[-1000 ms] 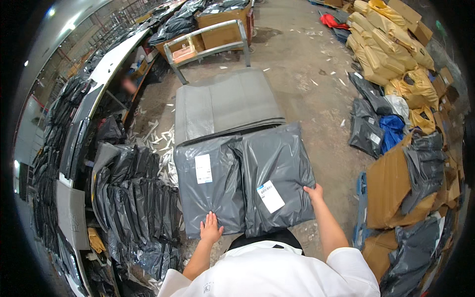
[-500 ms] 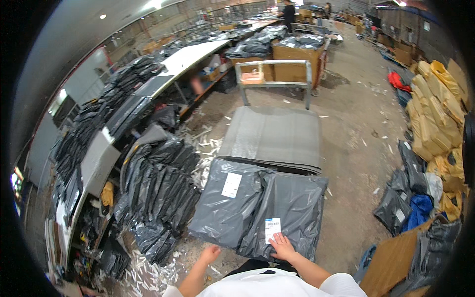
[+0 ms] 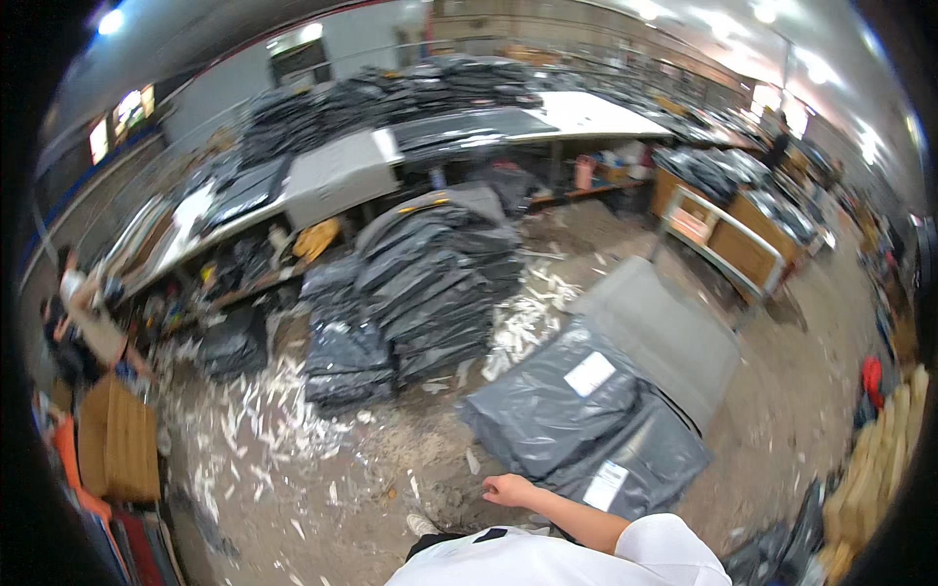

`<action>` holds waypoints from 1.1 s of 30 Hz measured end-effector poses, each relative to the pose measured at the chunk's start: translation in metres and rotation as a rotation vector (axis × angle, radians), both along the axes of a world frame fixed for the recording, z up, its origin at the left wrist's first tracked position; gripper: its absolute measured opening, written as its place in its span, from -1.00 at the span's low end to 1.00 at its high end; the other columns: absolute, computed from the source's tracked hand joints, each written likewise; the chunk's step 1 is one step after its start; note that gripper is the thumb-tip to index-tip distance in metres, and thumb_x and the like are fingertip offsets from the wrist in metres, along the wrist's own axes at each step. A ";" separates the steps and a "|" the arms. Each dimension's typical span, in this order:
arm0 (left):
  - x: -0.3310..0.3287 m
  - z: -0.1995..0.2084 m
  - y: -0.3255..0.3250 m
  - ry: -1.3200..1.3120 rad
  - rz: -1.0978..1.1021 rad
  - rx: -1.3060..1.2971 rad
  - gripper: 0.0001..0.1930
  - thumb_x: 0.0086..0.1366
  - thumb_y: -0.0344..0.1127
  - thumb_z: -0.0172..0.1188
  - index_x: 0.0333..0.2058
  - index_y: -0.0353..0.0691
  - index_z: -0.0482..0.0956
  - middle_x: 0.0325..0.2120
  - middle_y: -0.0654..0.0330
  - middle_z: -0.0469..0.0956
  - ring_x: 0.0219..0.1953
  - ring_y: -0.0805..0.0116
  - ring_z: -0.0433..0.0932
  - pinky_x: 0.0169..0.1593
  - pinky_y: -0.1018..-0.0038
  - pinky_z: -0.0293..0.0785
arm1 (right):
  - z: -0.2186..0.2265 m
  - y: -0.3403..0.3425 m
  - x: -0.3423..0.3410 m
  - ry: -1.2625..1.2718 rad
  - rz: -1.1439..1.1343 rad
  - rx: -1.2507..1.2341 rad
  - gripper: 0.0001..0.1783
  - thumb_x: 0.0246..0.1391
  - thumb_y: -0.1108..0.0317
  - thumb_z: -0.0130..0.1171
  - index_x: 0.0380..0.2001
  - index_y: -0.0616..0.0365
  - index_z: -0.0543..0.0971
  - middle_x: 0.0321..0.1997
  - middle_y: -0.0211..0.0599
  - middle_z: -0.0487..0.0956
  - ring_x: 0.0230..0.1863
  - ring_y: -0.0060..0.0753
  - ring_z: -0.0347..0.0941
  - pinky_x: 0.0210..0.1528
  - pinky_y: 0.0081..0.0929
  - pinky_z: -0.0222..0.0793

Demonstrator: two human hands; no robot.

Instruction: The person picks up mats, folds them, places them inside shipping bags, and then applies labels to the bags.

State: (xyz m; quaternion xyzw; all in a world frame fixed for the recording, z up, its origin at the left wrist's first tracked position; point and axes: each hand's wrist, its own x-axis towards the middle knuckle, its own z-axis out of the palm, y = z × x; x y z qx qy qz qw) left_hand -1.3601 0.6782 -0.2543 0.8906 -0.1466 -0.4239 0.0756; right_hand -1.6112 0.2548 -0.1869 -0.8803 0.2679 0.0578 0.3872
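Observation:
My right hand (image 3: 508, 489) hovers low in front of me, its fingers loosely bent, with nothing visible in them. Beside it, two grey plastic mailer bags lie flat on the near end of a platform cart. The left mailer bag (image 3: 532, 405) and the right mailer bag (image 3: 657, 451) each carry a white label, and they overlap where they meet. My hand is close to their near edge and appears apart from them. A grey sheet (image 3: 664, 327) covers the cart beyond the bags. My left hand is out of view.
A tall stack of dark mailer bags (image 3: 440, 283) stands on the floor to the left of the cart. Behind runs a long workbench (image 3: 606, 115) loaded with more bags. White paper scraps (image 3: 264, 420) litter the floor. The cart's metal handle (image 3: 728, 239) rises near cardboard boxes.
The view has swung left. My right hand has come off the right bag's label and moved leftward. My left hand has gone out of view. The bags remain on the cart.

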 end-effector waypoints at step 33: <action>0.484 -0.083 -0.080 -0.186 0.516 -0.413 -0.84 0.10 -0.29 0.07 -0.36 -0.20 0.52 -0.43 0.12 0.52 -0.35 0.19 0.49 -0.25 0.27 0.42 | -0.104 -0.201 0.734 -0.062 0.159 -0.113 -0.67 -0.13 0.08 0.08 -0.52 0.15 0.56 -0.53 -0.10 0.54 -0.45 -0.08 0.49 -0.38 -0.27 0.37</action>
